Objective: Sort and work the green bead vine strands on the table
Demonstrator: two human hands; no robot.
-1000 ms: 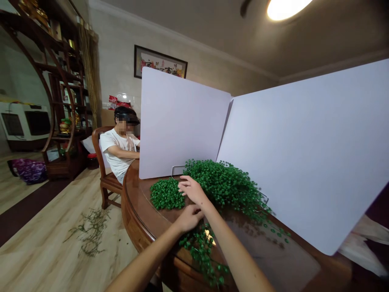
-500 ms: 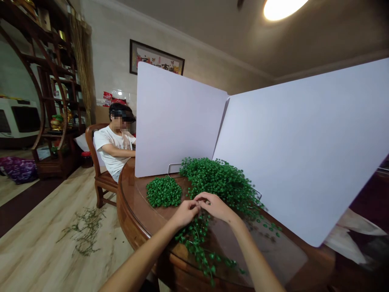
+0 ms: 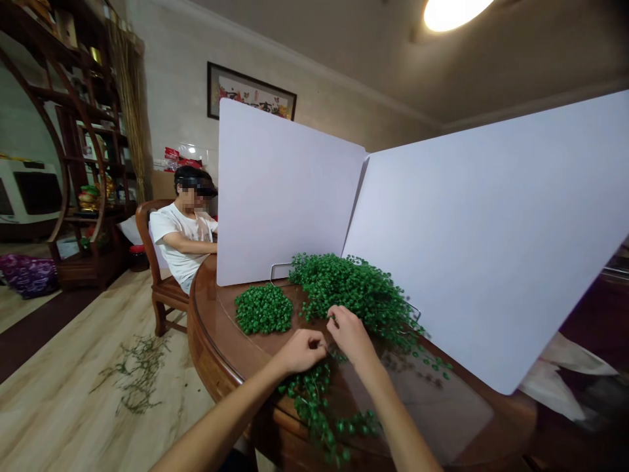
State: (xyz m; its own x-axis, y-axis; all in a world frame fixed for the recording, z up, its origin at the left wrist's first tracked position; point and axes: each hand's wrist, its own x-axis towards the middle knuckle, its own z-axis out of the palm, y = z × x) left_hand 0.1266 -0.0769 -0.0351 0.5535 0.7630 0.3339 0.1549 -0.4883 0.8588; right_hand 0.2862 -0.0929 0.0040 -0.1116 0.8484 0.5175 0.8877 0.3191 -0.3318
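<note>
My left hand (image 3: 301, 349) is closed in a pinch on a strand of green beaded vine (image 3: 319, 400) that trails over the near edge of the round wooden table (image 3: 216, 354). My right hand (image 3: 350, 333) is just to its right, fingers curled on the same strand at the foot of the large pile of green vine (image 3: 358, 288). A small heap of loose green beads (image 3: 264, 308) lies to the left of both hands.
Two white boards (image 3: 285, 190) (image 3: 491, 236) stand upright behind the piles. Another person (image 3: 184, 226) sits on a wooden chair at the table's far left. Stripped stems (image 3: 137, 373) litter the wood floor. Dark shelves (image 3: 83, 144) fill the left wall.
My right hand came back from the small bead heap to the strand beside my left hand, then shifted slightly right toward the big pile. My left hand stayed put.
</note>
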